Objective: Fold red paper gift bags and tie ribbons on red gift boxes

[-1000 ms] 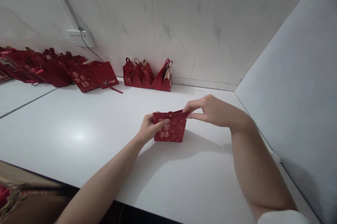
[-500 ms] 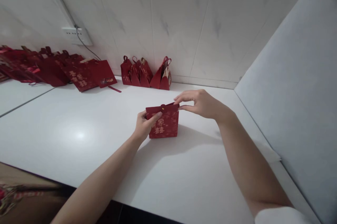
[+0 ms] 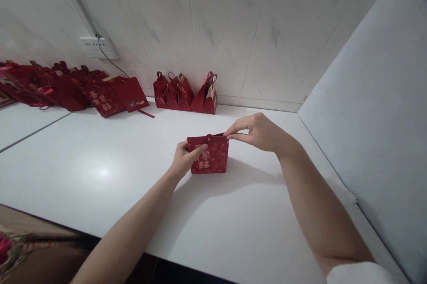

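A red gift box [image 3: 215,157] with gold Chinese characters and a small gold stud at its top edge stands upright on the white table [image 3: 133,199]. My left hand [image 3: 185,158] grips its left side, the thumb across the front and the fingers hidden behind. At the upper right corner, my right hand [image 3: 255,130] pinches the top edge between thumb and fingertips. The top shows a narrow dark gap near that corner.
Several small red gift boxes [image 3: 185,95] with loop handles stand against the tiled wall. More red boxes and bags [image 3: 100,93] lie at the back left, below a wall socket [image 3: 100,47]. A white panel [image 3: 376,97] rises on the right. A cardboard box [image 3: 40,253] sits below the front edge.
My right fingertips have closed together on the box's upper right corner; before, they were apart around it. The left hand keeps its grip on the box.
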Demonstrator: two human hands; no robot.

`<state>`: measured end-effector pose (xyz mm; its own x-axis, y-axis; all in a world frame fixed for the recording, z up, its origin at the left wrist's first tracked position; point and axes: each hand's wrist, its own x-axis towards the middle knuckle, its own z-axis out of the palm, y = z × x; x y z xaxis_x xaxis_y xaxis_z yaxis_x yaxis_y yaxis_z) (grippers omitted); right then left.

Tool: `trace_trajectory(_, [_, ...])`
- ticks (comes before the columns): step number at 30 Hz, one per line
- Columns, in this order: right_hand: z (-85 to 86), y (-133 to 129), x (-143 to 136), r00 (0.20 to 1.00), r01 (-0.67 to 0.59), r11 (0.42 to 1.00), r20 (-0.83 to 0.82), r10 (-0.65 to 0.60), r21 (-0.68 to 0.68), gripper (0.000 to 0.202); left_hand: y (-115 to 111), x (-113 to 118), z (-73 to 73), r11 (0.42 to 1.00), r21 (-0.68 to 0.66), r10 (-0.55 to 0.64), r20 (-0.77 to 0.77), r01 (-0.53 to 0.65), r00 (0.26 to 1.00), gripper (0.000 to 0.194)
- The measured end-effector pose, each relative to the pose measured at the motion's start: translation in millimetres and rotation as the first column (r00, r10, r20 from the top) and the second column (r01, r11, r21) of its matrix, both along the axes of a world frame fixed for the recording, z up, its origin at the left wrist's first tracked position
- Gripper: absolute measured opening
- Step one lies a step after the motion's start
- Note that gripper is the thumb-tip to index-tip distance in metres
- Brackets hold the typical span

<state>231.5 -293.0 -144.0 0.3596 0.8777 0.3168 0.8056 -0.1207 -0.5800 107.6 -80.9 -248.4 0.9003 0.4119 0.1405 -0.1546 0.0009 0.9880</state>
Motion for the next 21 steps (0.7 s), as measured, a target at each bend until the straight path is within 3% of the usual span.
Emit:
trace_trajectory(6, [-1.1,4.2,-2.1,0.992,0.097,0.993,-0.080,-0.102,-0.060,0.008,-0.4,-0.3,-0.2,1.000,0.012,0.005,-0.006,-0.005,1.000,0.028])
trace_trajectory(21, [0.0,4.8,-3.7,0.995,0.059,0.996,-0.074,-0.064,-0.062,0.008,1.5,-0.4,-0.7,1.000,0.024,0.006,-0.017,-0.006,1.000,0.028])
